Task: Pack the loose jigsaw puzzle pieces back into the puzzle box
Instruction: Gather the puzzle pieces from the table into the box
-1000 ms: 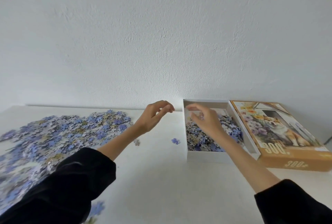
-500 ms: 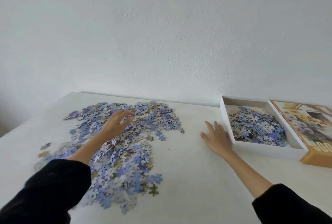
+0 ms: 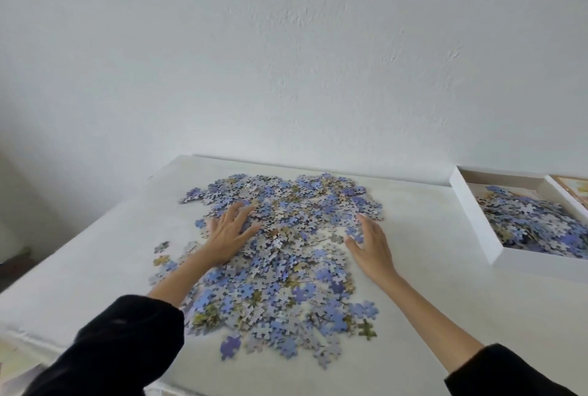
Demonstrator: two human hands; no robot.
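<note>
A broad heap of loose blue, white and yellow jigsaw pieces covers the middle of the white table. My left hand lies flat on the heap's left part, fingers spread and straight. My right hand rests at the heap's right edge, fingers straight, touching a few blue pieces. The open white puzzle box sits at the far right, holding a mound of pieces. Neither hand grips anything.
A sliver of the printed box lid shows at the right edge beside the box. A white wall rises behind the table. The table's left edge drops to a dim floor. Stray pieces lie left of the heap.
My view has swung left from the box to the heap. My right hand moved left from beside the box to the heap's right edge. My left hand settled flat on the pieces.
</note>
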